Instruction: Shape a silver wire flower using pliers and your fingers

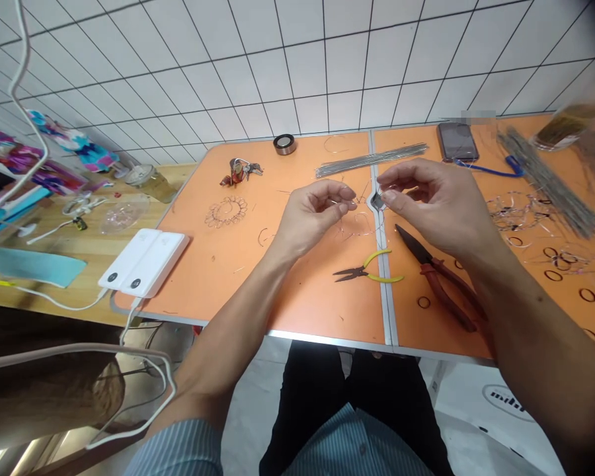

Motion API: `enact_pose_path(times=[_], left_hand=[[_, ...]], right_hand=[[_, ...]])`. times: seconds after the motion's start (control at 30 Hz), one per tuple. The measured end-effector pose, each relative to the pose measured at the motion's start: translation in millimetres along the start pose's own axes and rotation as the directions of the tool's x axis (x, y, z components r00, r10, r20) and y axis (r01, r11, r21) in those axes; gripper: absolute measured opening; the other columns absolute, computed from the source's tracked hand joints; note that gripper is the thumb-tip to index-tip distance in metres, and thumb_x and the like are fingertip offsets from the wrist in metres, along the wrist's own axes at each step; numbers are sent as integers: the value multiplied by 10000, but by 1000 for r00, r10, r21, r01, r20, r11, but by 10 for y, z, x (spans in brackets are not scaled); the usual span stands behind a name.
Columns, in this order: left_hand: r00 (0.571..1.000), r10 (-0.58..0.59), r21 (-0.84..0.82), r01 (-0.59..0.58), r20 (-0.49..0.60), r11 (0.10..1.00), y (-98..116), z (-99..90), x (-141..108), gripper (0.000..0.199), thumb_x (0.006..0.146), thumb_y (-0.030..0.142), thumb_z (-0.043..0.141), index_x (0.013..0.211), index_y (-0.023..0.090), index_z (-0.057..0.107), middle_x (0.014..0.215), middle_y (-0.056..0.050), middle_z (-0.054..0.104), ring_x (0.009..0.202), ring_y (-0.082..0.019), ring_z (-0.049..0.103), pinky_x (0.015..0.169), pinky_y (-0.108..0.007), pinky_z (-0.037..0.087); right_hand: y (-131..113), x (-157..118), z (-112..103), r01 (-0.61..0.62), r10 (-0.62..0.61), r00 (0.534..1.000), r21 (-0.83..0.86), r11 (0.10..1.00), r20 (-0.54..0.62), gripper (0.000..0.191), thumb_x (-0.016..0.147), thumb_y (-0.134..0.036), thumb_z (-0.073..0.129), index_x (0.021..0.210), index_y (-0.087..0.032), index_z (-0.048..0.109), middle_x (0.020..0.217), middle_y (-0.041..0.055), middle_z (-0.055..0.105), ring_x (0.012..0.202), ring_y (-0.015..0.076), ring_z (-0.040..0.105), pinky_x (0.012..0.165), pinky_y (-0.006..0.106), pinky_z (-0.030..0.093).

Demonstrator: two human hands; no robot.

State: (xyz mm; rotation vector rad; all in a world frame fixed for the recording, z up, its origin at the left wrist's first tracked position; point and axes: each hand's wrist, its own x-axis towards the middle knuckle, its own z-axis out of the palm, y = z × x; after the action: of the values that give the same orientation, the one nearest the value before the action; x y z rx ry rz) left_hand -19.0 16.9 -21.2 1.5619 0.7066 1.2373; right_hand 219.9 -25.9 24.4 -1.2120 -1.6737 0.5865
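Observation:
My left hand (317, 213) hovers over the orange table with thumb and fingertips pinched on a thin wire (350, 230). The wire is fine and bent, and its full shape is hard to make out against the tabletop. Facing it, my right hand (429, 198) is closed in a pinch near the wire's other side; what lies between those fingertips is too small to tell. Below the hands lie small yellow-handled pliers (364, 272). Larger red-handled pliers (434, 268) rest under my right wrist, jaws pointing toward the back.
Behind the hands lies a bundle of straight wires (371, 160), with a tape roll (284, 144) farther left. A looped wire ring (227, 212) and keys (240, 170) are at left. A phone (457, 141), another wire bundle (550, 182) and several small dark rings (553, 276) lie right.

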Motion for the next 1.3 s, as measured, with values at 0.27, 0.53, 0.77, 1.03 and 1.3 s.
enact_pose_path(times=[0.27, 0.53, 0.77, 1.03, 1.3], left_hand=[[835, 550, 533, -477, 27, 699, 88, 46, -64, 190, 1054, 113, 676, 1044, 263, 793, 1029, -25, 859, 986, -202, 795, 932, -379, 621], [671, 738, 713, -553, 74, 431, 81, 25, -113, 262, 1090, 132, 585, 1081, 303, 783, 1126, -49, 882, 1034, -244, 783, 953, -450, 604], [807, 590, 683, -413, -33, 603, 109, 81, -192, 163, 1031, 218, 682, 999, 317, 807, 1111, -56, 888, 1061, -282, 762, 994, -490, 585], [913, 363, 494, -233, -187, 838, 178, 205, -185, 210, 1056, 153, 656, 975, 285, 797, 1015, -24, 835, 983, -201, 761, 930, -379, 601], [967, 41, 168, 2, -253, 986, 185, 226, -133, 77, 933, 181, 827, 960, 253, 821, 988, -15, 843, 951, -178, 782, 935, -342, 620]], right_hand=[[-52, -52, 1, 152, -154, 987, 72, 986, 33, 234, 916, -176, 758, 1005, -362, 868, 1207, 24, 840, 1196, 289, 773, 1028, 510, 653], [-39, -55, -32, -105, 104, 994, 232, 967, 18, 175, 970, -350, 828, 1134, -312, 875, 1201, 34, 865, 1181, 298, 785, 1142, 548, 619], [-98, -85, 32, -101, 92, 994, 185, 978, 58, 144, 1009, -379, 794, 1109, -323, 882, 1098, 31, 867, 1032, 268, 786, 1005, 476, 641], [-154, -99, 47, 43, -54, 995, 131, 991, 86, 346, 827, -227, 781, 1139, -348, 868, 1234, 35, 842, 1160, 307, 761, 989, 487, 633], [-133, -123, 111, 31, -32, 999, 52, 998, 34, 203, 897, -257, 805, 1076, -333, 865, 1183, 34, 851, 1086, 290, 781, 984, 488, 654]])
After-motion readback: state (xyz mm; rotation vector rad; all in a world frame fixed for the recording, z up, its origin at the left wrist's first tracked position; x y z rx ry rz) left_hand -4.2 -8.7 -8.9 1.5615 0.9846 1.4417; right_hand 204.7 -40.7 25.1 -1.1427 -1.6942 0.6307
